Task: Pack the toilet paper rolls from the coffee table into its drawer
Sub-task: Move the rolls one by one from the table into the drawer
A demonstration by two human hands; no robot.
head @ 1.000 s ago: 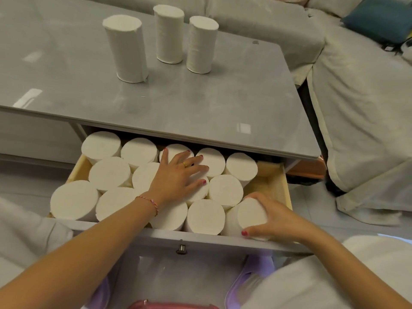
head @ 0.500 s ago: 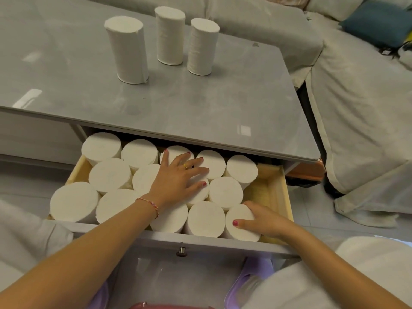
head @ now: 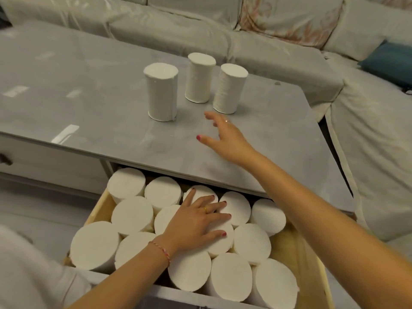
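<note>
Three white toilet paper rolls stand upright on the grey coffee table (head: 89,112): a left roll (head: 161,92), a middle roll (head: 199,78) and a right roll (head: 228,89). My right hand (head: 223,137) hovers over the tabletop just in front of the right roll, fingers spread, holding nothing. Below, the wooden drawer (head: 310,259) is pulled out and packed with several upright rolls (head: 252,244). My left hand (head: 198,221) lies flat on the tops of the middle rolls, fingers spread.
A light grey sofa (head: 367,134) wraps around the table's far and right sides, with a teal cushion (head: 388,61) at the right. A narrow strip of bare drawer bottom shows along the drawer's right wall. Another drawer front (head: 44,161) sits left of the drawer in use.
My right hand let go of the roll at the drawer's front right and rose over the tabletop toward the three standing rolls. The left hand stayed on the packed rolls. The view tilted up.
</note>
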